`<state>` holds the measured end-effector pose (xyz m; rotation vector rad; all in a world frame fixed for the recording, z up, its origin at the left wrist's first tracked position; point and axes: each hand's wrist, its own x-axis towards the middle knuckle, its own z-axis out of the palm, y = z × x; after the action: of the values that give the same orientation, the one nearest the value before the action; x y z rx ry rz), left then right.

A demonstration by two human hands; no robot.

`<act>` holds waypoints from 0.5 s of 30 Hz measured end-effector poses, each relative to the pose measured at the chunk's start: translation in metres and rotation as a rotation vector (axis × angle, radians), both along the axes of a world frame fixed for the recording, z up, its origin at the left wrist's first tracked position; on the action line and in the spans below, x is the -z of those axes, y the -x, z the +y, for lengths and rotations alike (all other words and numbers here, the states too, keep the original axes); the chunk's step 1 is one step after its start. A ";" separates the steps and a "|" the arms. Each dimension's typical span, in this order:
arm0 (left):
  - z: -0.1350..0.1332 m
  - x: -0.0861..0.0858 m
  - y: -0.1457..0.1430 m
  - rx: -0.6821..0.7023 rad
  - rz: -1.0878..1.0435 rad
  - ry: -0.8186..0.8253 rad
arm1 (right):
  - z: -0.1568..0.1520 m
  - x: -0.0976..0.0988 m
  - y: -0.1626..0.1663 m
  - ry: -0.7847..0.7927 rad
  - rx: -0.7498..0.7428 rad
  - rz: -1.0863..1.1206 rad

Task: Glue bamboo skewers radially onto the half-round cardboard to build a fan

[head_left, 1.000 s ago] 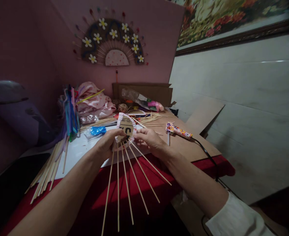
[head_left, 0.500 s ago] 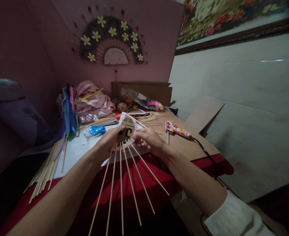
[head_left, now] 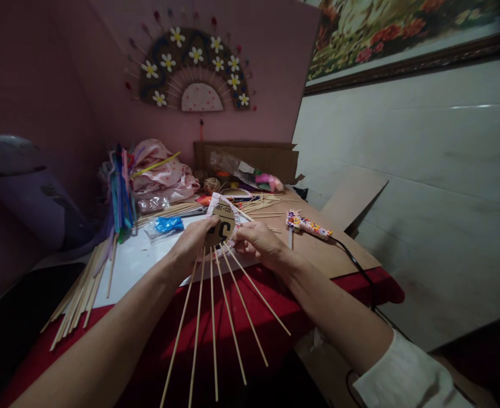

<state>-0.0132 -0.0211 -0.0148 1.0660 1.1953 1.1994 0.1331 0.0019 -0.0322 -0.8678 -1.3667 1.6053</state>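
Note:
A small cardboard piece with printed numbers and a pink-and-white cloth edging is held up over the near side of the table. Several thin wooden sticks fan out from it, down toward me. My left hand grips its left side, thumb on the bare cardboard. At the right edge, the fingers of my right hand are closed on the piece near the outermost stick. Their tips are partly hidden, so whether they also pinch a stick is unclear.
To the right lies a flower-patterned glue gun with a black cord. Loose sticks overhang the table's left front. Behind are pipe cleaners, polka-dot cloth, a blue packet and twine. A flowered fan decoration hangs above.
The cardboard piece has turned slightly in my hands, and the lower ends of the left and middle sticks have swung a little to the right. Both hands keep their hold.

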 end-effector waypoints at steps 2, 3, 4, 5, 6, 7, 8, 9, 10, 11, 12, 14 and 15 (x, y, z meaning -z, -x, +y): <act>-0.001 0.000 0.000 0.012 0.003 -0.006 | 0.000 0.000 0.000 -0.007 -0.001 0.016; -0.001 0.001 0.000 0.019 0.003 -0.009 | 0.000 0.000 0.000 -0.009 -0.006 0.025; -0.001 0.001 0.000 0.024 0.004 -0.011 | -0.001 0.000 0.000 -0.008 -0.013 0.033; -0.001 0.001 0.000 0.023 0.007 -0.009 | -0.001 0.000 0.000 -0.002 -0.023 0.041; -0.001 0.002 0.000 0.020 0.011 -0.004 | -0.002 -0.001 0.000 0.003 -0.033 0.049; 0.000 0.002 0.000 0.014 0.016 0.003 | -0.003 -0.001 0.000 0.008 -0.040 0.054; 0.000 0.003 0.000 0.010 0.021 0.008 | -0.003 -0.002 -0.001 0.012 -0.043 0.053; 0.000 0.003 0.000 0.012 0.025 0.008 | -0.004 -0.003 -0.001 0.013 -0.043 0.049; 0.001 0.003 0.000 0.014 0.024 0.005 | -0.005 -0.004 -0.001 0.010 -0.037 0.043; 0.001 0.004 0.001 0.019 0.021 0.001 | -0.006 -0.004 -0.001 0.010 -0.032 0.036; 0.001 0.004 0.001 0.026 0.014 -0.002 | -0.006 -0.005 -0.001 0.013 -0.031 0.032; 0.001 0.004 0.001 0.035 -0.002 0.008 | -0.006 -0.005 -0.002 0.020 -0.037 0.031; 0.001 0.004 0.001 0.034 -0.007 0.015 | -0.006 -0.005 -0.002 0.023 -0.042 0.032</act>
<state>-0.0141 -0.0200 -0.0186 1.0659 1.1747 1.1656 0.1352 -0.0039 -0.0272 -0.8288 -1.3546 1.6631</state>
